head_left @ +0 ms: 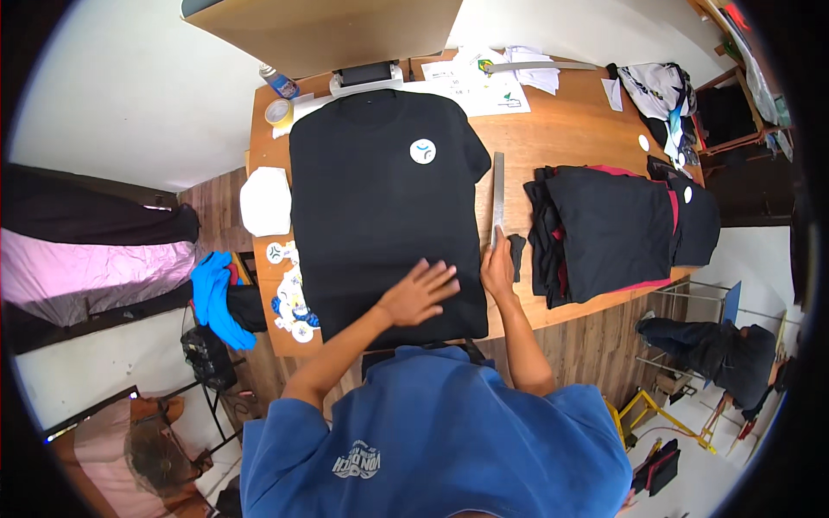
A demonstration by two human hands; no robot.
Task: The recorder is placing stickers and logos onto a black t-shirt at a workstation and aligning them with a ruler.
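Observation:
A black T-shirt (380, 207) lies spread out on the wooden table in front of me, its collar at the far end. On its upper right chest sits a round white sticker (422, 152) with a small dark and blue mark. My left hand (421, 293) rests over the lower part of the shirt, fingers stretched out. Beside the shirt's right edge, my right hand (496, 269) has its fingers closed round the near end of a metal ruler (498, 186), which points away from me along the shirt.
Folded black and red garments (609, 233) are stacked at the right. Round stickers (298, 302) lie along the left edge, near a white cloth-like bundle (266, 202) and a tape roll (278, 113). A spray can (281, 83) and papers (479, 86) lie at the back. Other people are nearby.

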